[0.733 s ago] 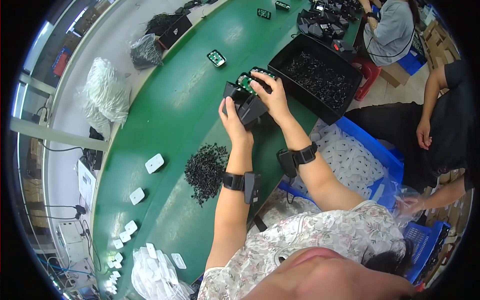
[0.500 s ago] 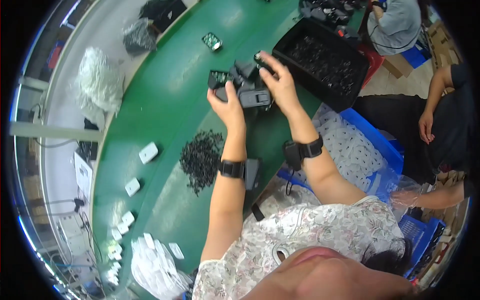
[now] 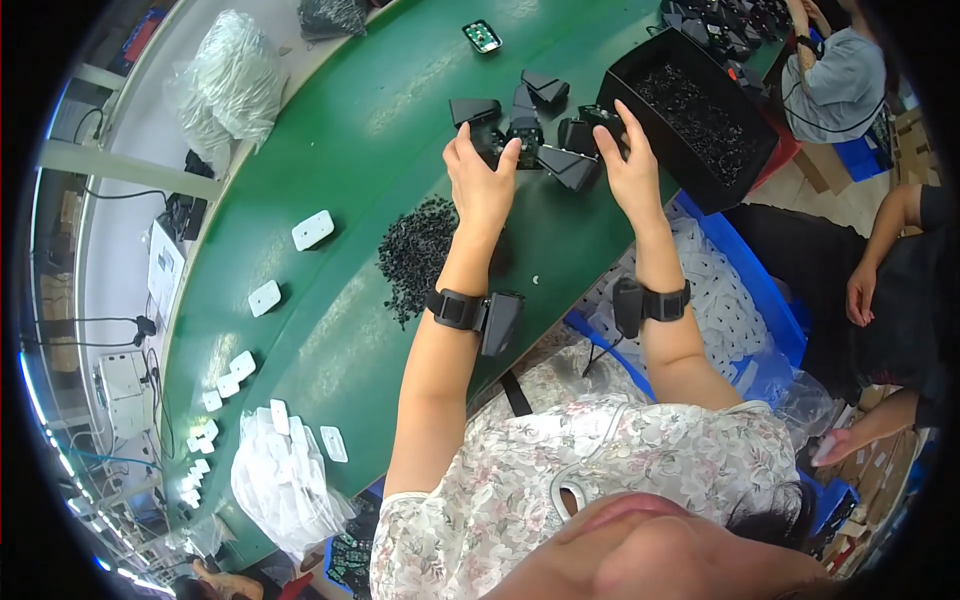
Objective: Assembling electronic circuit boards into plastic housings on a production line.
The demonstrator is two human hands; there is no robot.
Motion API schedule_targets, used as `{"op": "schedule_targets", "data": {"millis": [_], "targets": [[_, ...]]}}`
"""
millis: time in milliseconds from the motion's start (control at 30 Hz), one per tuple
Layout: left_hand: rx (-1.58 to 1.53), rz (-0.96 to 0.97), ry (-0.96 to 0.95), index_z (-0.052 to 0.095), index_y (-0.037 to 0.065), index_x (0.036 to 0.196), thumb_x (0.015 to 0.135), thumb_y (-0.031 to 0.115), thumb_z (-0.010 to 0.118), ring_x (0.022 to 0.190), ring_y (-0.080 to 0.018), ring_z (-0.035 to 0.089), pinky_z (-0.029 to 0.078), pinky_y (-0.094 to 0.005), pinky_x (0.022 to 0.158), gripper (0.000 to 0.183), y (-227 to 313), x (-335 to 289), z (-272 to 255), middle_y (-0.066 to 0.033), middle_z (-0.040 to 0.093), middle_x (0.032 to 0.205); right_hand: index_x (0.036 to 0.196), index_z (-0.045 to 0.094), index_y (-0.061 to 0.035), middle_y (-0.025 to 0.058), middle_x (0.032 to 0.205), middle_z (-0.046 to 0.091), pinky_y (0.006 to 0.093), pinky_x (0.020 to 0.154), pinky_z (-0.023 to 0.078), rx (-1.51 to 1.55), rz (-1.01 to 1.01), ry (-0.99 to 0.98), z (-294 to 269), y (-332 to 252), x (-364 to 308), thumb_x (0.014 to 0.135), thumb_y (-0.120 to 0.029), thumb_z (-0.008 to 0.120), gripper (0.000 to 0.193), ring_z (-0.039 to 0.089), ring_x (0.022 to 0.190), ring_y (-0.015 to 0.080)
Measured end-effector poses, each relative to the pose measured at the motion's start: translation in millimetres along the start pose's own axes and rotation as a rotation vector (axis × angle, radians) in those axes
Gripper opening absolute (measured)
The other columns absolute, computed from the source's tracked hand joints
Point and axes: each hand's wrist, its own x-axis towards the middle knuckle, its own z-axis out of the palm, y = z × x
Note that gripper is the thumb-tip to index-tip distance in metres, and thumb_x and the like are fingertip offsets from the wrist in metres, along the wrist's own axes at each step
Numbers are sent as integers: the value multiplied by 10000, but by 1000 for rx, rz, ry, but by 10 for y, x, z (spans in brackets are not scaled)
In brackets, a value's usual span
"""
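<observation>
Several black plastic housings [image 3: 568, 167] lie in a loose cluster on the green work surface in front of me. My left hand [image 3: 482, 182] is at the near left side of the cluster, its thumb and fingers around a dark housing that is partly hidden. On the right side, my right hand [image 3: 632, 168] has thumb and forefinger on another black housing [image 3: 598, 117]. Farther off lies a small open case with a green circuit board [image 3: 482, 37]. Nearer than the cluster is a heap of small black parts [image 3: 415, 255].
A black bin [image 3: 700, 125] of small dark parts stands at right, above a blue crate [image 3: 745, 265] of white pieces. White rectangular covers [image 3: 313, 230] are spread along the left, with bagged white pieces [image 3: 285, 490] nearer. A co-worker's hand [image 3: 860, 295] is at far right.
My hands have moved farther apart, and the housings bunched between them now lie fanned out on the surface. The whole view has shifted, so the table's contents appear displaced.
</observation>
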Motion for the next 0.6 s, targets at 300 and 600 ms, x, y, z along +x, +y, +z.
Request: {"op": "schedule_targets", "data": {"millis": [300,600], "targets": [[183,334,140,431,60,1334,865,264,628,1226,-433,388,362,-466,1012,548,-399,408,-136,-240,378,1382,1371,444,-146,266,1449,285,412,1040,346,-207,-106,-87,42,-31,-237,873,-439,617,603,359,1308,402],[-204,316,-358,451,54,1346,891,224,591,1325,-349,371,304,-372,1086,506,-528,469,51,-240,369,1427,1204,580,-83,145,1292,499,359,1001,386,-242,-270,94,-324,-175,-340,869,-224,658,372,487,1196,299]]}}
